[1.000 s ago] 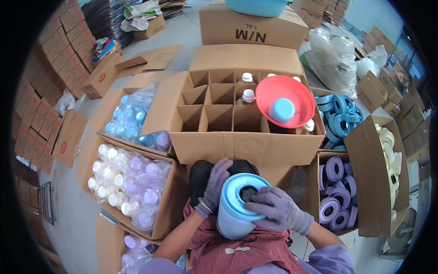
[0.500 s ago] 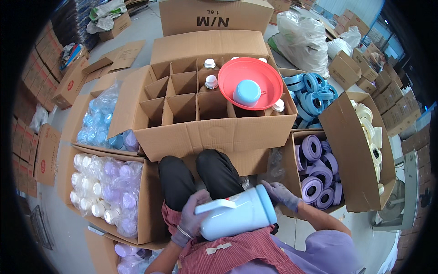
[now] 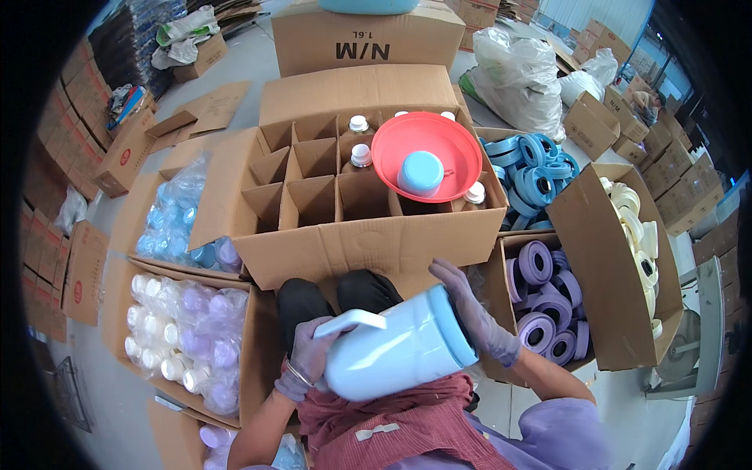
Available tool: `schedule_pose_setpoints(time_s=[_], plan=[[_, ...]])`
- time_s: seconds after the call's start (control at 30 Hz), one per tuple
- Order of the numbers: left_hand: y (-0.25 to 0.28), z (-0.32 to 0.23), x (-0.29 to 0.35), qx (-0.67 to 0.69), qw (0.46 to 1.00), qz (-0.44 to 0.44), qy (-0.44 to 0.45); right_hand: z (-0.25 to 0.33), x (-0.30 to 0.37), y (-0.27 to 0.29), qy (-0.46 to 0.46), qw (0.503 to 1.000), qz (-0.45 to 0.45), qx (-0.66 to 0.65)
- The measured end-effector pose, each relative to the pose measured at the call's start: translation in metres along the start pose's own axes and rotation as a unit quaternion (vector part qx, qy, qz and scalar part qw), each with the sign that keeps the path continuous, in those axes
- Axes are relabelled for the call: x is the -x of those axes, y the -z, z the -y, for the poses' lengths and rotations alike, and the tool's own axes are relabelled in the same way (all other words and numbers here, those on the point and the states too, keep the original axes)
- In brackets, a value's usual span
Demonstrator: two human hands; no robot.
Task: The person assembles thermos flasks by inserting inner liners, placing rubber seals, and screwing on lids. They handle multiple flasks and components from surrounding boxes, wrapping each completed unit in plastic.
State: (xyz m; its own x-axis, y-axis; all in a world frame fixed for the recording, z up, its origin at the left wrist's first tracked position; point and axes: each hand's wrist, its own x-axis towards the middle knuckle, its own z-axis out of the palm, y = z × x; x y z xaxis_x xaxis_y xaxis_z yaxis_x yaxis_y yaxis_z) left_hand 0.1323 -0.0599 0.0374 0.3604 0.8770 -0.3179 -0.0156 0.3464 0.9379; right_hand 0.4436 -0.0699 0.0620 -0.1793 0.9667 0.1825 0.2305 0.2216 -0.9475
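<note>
Grey floor (image 3: 117, 399), brown cartons (image 3: 83, 110) stacked at left, pale blue wall (image 3: 607, 12), perhaps corrugated, upper right

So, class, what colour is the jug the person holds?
The jug is light blue, as the head view shows best.

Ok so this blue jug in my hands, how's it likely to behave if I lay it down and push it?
The blue jug is probably stiff, judging by its smooth, undented wall. The shiny surface could feel a bit slippery. Its rounded body would likely roll, but perhaps only until the handle sticking out stopped it.
</note>
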Motion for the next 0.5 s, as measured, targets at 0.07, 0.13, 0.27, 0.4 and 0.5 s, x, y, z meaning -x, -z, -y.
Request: schedule_pose_setpoints(time_s=[0.07,0.13,0.27,0.4,0.5], plan=[[-0.002,-0.013,0.003,0.000,1.000,0.018,-0.011,0.033,-0.009,0.002,0.144,0.980,0.128,0.047],[-0.009,-0.018,0.009,-0.059,0.995,-0.029,-0.078,0.025,-0.010,-0.016,-0.116,0.979,0.043,-0.163],[-0.042,-0.055,-0.002,-0.485,0.725,0.046,-0.487,-0.126,0.018,-0.026,-0.366,0.655,-0.010,-0.661],[-0.016,-0.032,-0.012,-0.297,0.905,0.007,-0.303,-0.067,0.004,-0.016,-0.369,0.828,-0.049,-0.420],[0.000,-0.024,-0.015,0.048,0.999,0.005,0.022,-0.046,-0.005,0.002,-0.059,0.993,0.026,-0.096]])
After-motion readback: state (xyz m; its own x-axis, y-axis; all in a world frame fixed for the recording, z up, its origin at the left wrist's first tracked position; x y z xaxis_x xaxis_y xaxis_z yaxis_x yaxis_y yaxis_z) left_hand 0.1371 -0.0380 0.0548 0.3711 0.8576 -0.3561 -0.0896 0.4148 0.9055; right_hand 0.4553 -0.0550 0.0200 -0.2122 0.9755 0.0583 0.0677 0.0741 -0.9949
